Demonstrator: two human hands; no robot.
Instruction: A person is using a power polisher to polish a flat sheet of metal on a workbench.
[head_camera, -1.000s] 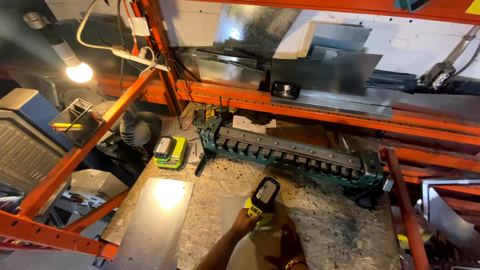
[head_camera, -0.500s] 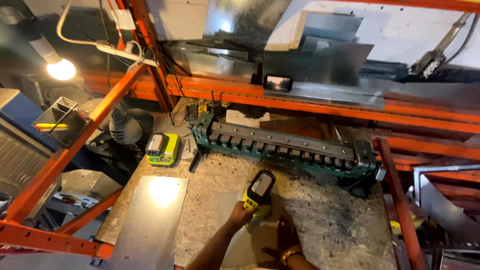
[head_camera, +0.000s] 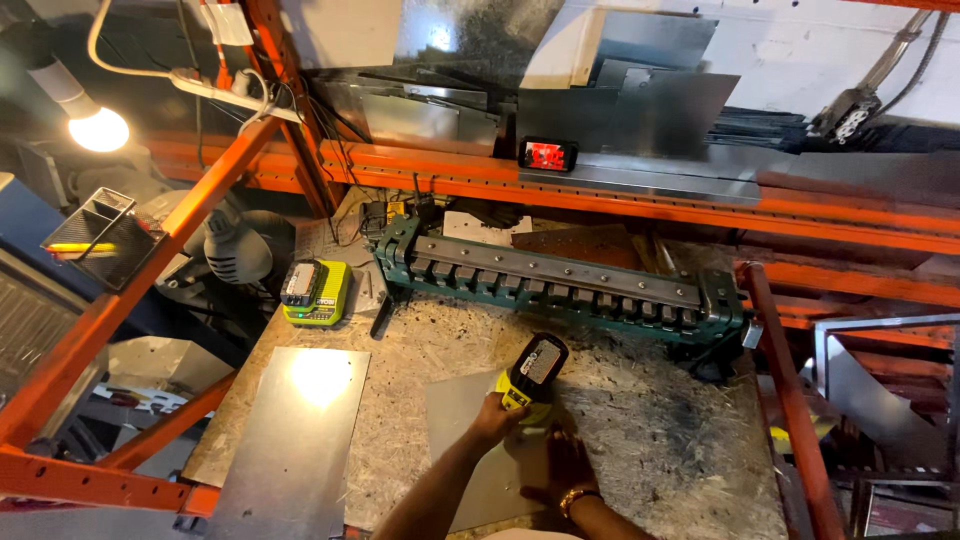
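The left hand (head_camera: 492, 418) is closed round the grip of a yellow and black power tool (head_camera: 530, 375), which stands over a small metal sheet (head_camera: 470, 440) lying flat on the bench (head_camera: 640, 450). The tool's long axis runs up and away from the hand, its dark battery end tilted toward the green bending brake (head_camera: 560, 285) at the back of the bench. The right hand (head_camera: 562, 465) lies just right of and below the tool, pressed flat on the same sheet with fingers spread; it seems to grip nothing, though the tool's working end between the two hands is hidden. The left hand is the one on the tool, the right touching or nearly touching its base. A larger sheet (head_camera: 290, 440) lies well to the left, and a green battery charger (head_camera: 315, 292) sits near the brake's left end. Nothing stands between tool and brake.
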